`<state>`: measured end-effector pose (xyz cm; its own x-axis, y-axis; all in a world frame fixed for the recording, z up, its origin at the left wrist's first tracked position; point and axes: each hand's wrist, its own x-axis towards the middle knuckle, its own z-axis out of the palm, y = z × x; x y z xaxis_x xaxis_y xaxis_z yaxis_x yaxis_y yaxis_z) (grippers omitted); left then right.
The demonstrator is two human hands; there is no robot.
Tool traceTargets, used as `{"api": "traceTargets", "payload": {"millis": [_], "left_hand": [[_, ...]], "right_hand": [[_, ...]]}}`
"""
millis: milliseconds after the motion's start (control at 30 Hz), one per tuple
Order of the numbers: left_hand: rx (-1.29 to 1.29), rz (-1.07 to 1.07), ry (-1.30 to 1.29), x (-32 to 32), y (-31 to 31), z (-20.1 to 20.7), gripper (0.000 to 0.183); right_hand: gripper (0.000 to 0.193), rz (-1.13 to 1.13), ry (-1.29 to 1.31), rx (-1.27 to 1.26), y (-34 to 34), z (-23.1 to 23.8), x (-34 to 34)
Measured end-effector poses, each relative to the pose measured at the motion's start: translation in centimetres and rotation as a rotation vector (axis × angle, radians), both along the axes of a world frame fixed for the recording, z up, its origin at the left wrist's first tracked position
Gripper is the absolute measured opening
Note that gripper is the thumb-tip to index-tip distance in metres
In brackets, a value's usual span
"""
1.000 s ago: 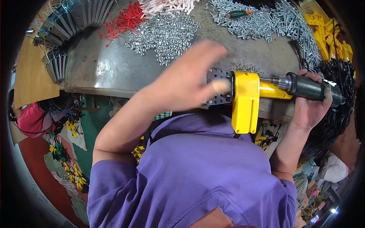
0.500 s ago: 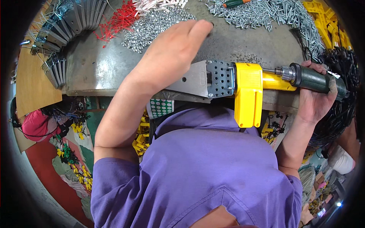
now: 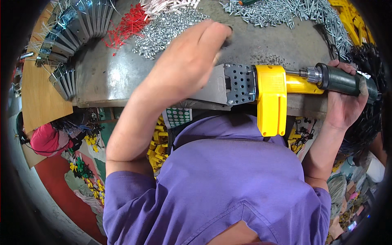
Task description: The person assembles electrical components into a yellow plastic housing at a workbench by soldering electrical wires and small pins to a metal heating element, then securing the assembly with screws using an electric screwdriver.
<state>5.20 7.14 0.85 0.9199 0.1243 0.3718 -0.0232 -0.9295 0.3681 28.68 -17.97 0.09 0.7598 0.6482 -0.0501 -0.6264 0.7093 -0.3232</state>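
Observation:
My right hand (image 3: 346, 100) is wrapped round a dark green power screwdriver (image 3: 342, 83) with a metal chuck. Its long bit points left and runs behind the top of a yellow plastic housing (image 3: 271, 81); the tip is hidden. Joined to the housing's left side are a perforated metal plate (image 3: 241, 83) and a flat grey metal blade (image 3: 212, 92), lying at the table's near edge. Above the blade hovers my left hand (image 3: 190, 57), fingers curled and pinched together. Whatever they hold, if anything, is mostly hidden; a small dark spot shows at the fingertips.
Loose nuts (image 3: 163, 30), red pieces (image 3: 130, 26) and white sleeves (image 3: 169, 5) lie at the back left. Screws (image 3: 281, 12) are heaped at the back right, beside yellow housings (image 3: 353, 20) and black cables (image 3: 365, 61). Metal blade assemblies (image 3: 81, 24) line the left.
The whole view has shifted slightly, moving most things a little to the right. My left hand has turned a little, its fingertips curling down toward the perforated plate. The right hand keeps its grip.

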Motion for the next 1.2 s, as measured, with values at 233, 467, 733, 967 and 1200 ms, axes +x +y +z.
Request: {"api": "traceTargets", "payload": {"millis": [233,467,733,967,1200], "left_hand": [[-0.54,-0.091,-0.104,0.4,-3.4,-3.3,0.047],[-0.646,-0.121,-0.088,1.0,-3.5,-3.2,0.047],[-0.187,-0.009,-0.036,1.0,-3.0,-2.5,0.028],[-0.258,-0.05,-0.111,1.0,-2.8,-2.7,0.019],[-0.263,-0.015,-0.105,1.3,-3.4,-2.8,0.019]], "right_hand": [[0.038,0.014,0.05,0.014,0.3,0.4,-0.1],[0.041,0.031,0.033,0.051,0.1,0.2,-0.2],[0.041,0.014,0.009,0.006,0.5,0.6,-0.3],[0.037,-0.002,0.026,-0.004,0.8,0.6,-0.3],[0.035,0.04,-0.063,0.038,0.7,0.3,0.4]]}}
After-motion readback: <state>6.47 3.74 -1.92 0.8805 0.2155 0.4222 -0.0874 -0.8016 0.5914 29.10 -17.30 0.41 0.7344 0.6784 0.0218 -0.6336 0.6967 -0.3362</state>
